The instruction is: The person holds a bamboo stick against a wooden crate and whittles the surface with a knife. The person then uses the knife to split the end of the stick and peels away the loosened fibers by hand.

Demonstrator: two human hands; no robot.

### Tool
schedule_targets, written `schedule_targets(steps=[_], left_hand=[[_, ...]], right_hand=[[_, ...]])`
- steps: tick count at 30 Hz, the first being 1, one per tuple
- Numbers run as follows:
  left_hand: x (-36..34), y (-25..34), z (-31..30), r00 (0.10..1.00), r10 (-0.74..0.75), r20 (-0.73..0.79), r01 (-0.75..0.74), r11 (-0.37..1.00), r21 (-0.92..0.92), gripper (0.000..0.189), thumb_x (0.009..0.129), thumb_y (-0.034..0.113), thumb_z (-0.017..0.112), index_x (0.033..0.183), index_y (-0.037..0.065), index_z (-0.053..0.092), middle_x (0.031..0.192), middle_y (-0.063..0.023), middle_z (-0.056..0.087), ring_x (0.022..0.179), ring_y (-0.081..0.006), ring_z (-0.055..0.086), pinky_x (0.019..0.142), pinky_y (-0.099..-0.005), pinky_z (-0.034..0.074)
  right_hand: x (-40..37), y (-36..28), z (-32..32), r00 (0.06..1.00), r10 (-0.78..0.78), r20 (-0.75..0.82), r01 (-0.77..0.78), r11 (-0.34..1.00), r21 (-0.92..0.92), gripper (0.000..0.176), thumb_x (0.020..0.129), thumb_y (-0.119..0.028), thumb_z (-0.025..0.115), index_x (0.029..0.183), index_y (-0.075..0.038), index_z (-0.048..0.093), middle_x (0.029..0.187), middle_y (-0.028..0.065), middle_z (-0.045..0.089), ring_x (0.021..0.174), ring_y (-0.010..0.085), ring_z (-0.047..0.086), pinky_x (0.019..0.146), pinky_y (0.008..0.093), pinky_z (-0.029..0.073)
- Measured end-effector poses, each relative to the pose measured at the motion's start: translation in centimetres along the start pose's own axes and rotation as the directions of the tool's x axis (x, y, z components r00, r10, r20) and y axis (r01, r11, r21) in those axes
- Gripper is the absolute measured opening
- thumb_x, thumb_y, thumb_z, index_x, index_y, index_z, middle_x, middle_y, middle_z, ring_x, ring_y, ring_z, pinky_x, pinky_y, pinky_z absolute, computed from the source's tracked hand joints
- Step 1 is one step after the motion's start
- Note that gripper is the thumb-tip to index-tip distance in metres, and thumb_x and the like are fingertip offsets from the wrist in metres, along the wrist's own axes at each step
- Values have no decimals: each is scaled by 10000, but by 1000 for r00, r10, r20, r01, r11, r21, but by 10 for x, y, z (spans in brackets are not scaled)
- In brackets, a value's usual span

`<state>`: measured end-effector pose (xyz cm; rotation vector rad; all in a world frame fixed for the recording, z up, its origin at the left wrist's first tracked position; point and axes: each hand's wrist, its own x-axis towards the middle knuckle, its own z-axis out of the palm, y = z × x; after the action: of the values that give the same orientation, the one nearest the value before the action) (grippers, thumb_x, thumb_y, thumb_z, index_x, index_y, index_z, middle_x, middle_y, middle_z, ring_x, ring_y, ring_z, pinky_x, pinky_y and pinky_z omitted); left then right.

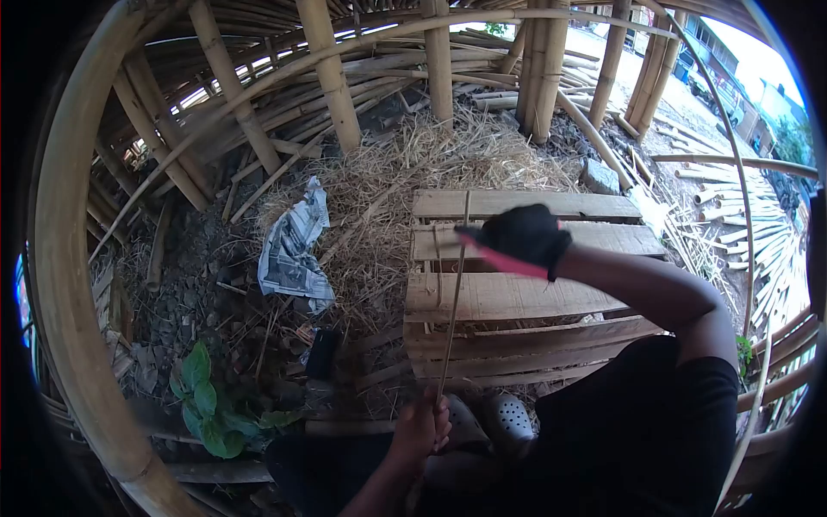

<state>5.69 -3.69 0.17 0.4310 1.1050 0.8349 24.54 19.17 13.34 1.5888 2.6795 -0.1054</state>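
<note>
A thin, pale bamboo strip (450,319) rose from the fisted left hand (419,428) to the gloved right hand (521,234), which pinched it.

Daylit bamboo poles (332,77) ring a dirt floor (185,284) strewn with straw (431,155) beside a wooden pallet (517,297).

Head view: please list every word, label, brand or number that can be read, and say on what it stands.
No text here can be read.
The newspaper on the ground: it is printed, but too small and blurred to read.
The wooden pallet: no marking seen.
The gloved right hand and the red tool in it: no readable label.
The bamboo strip in the left hand: none.
</note>
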Motion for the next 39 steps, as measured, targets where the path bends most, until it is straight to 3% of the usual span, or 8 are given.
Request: schedule_targets(steps=[7, 10, 11, 16, 23, 28, 31, 39], left_hand=[[-5, 3, 9, 999, 11, -47, -13, 999, -31, 459, 1002, 541, 395, 801, 131, 439, 513, 44, 309, 380, -64, 294, 353, -236, 220], [-3, 1, 4, 999, -33, -28, 32, 999, -31, 454, 1002, 542, 394, 796, 140, 438, 514, 54, 308, 384, -61, 293, 356, -240, 219], [-2, 0, 3, 999, -50, 6, 50, 998, -38, 452, 1001, 544, 396, 794, 145, 437, 516, 60, 308, 389, -59, 297, 361, -241, 222], [-4, 1, 5, 999, -48, 3, 48, 999, 16, 410, 1040, 448, 341, 857, 109, 481, 524, 42, 341, 411, -62, 334, 387, -250, 266], [0, -7, -5, 986, 163, 18, -163, 987, -8, 324, 1035, 370, 415, 927, 79, 505, 521, 22, 372, 390, -65, 334, 377, -235, 255], [-1, -6, 0, 991, 126, -39, -127, 992, -27, 297, 1036, 338, 421, 927, 77, 511, 507, 19, 379, 373, -68, 338, 373, -234, 261], [0, -4, -2, 992, 120, -45, -122, 992, -38, 304, 1031, 347, 440, 919, 76, 520, 499, 19, 376, 365, -71, 338, 371, -235, 260], [-1, -4, -3, 994, 107, -27, -109, 991, -73, 321, 1029, 354, 449, 899, 73, 534, 500, 13, 397, 359, -78, 345, 371, -235, 262]], right_hand=[[-31, -39, 30, 966, -198, 165, 213, 974, -79, 693, 971, -615, 246, 760, -141, 706, 680, 103, 675, 637, 295, 659, 707, 433, 521], [46, 54, 30, 958, 285, -13, -284, 957, 58, 613, 980, -548, 296, 745, -156, 705, 685, 87, 682, 639, 265, 676, 626, 456, 510], [91, 145, 48, 911, 173, -375, -323, 864, -386, 639, 979, -546, 279, 721, -142, 702, 703, 79, 688, 681, 266, 692, 656, 466, 509], [43, 156, -22, 719, 638, -276, -607, 770, 198, 791, 893, -741, 317, 887, -68, 733, 900, 195, 704, 918, 346, 674, 860, 418, 469], [13, 62, 23, 928, -239, -287, 215, 970, -112, 446, 922, -146, 489, 1339, -294, 546, 996, 78, 644, 884, 266, 657, 759, 372, 532], [31, 20, -2, 942, 181, 282, -306, 808, 504, 249, 930, -264, 514, 952, -101, 702, 784, 117, 678, 710, 274, 671, 675, 371, 531], [46, 20, -9, 938, 297, 180, -347, 811, 471, 722, 949, -610, 322, 747, -31, 703, 771, 191, 686, 757, 331, 682, 749, 420, 516], [57, 19, -2, 938, 330, -102, -280, 900, 333, 704, 962, -566, 267, 831, -29, 702, 851, 204, 689, 853, 367, 666, 829, 454, 491]])
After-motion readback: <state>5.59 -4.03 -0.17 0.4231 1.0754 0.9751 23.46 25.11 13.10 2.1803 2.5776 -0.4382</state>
